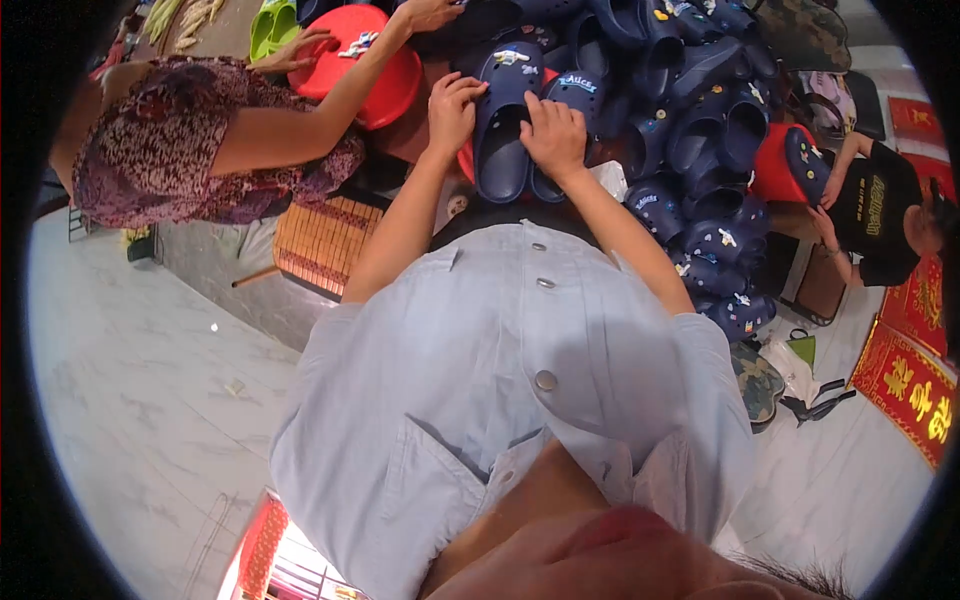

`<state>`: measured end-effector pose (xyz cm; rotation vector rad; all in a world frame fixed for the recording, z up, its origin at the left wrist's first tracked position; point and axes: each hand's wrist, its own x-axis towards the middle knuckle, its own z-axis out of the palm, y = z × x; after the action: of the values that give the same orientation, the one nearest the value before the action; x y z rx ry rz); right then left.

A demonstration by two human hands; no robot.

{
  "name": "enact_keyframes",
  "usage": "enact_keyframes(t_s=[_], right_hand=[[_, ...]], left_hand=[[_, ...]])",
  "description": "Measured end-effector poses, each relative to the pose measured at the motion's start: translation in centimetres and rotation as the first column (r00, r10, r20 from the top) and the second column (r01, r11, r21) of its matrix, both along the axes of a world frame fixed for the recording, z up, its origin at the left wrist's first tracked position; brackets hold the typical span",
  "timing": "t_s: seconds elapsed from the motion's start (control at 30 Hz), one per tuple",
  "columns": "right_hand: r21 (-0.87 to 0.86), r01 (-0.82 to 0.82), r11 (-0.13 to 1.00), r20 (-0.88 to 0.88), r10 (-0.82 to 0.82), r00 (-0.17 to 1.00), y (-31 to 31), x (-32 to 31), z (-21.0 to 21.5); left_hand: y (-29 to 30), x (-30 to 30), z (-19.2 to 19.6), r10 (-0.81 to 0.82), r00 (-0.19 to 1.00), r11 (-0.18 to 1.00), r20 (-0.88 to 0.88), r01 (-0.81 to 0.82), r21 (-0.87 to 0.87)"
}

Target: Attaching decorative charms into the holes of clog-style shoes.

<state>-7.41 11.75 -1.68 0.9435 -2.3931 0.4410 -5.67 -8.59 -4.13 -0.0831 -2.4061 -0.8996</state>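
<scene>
A navy clog (pixel 502 165) with a white figure charm on its toe lies in front of me, its heel toward me. My left hand (pixel 453 112) holds its left edge with bent fingers. Across from it, my right hand (pixel 555 135) has its fingers on the same clog's right edge. Partly covered by that hand is a second navy clog (pixel 573 92), with a lettered charm on its toe. What my right fingertips press on is not fully clear.
Many navy clogs (pixel 700 130) are heaped to the right. On the left, a person in a patterned purple garment (pixel 270 140) reaches over a red round basin (pixel 385 85) with small charms. A person in a black shirt (pixel 870 210) handles another clog at right. A bamboo-slat seat (pixel 325 245) stands nearby.
</scene>
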Motion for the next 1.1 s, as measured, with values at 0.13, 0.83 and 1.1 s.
enact_keyframes(t_s=[0.13,0.83,1.1], right_hand=[[0.000,0.003,1.000,-0.005,-0.003,1.000,-0.2,-0.2,-0.1],[0.009,-0.009,1.000,-0.005,0.009,1.000,-0.2,0.2,0.2],[0.050,0.028,0.998,0.063,-0.031,0.998,0.1,0.5,0.5]], left_hand=[[-0.7,-0.5,0.1,0.004,0.999,0.999,0.049,-0.006,0.035],[-4.3,-5.5,-0.6,-0.556,0.645,0.556,0.524,-0.180,0.811],[-4.4,-6.0,1.0,-0.553,0.527,0.615,0.646,-0.265,0.743]])
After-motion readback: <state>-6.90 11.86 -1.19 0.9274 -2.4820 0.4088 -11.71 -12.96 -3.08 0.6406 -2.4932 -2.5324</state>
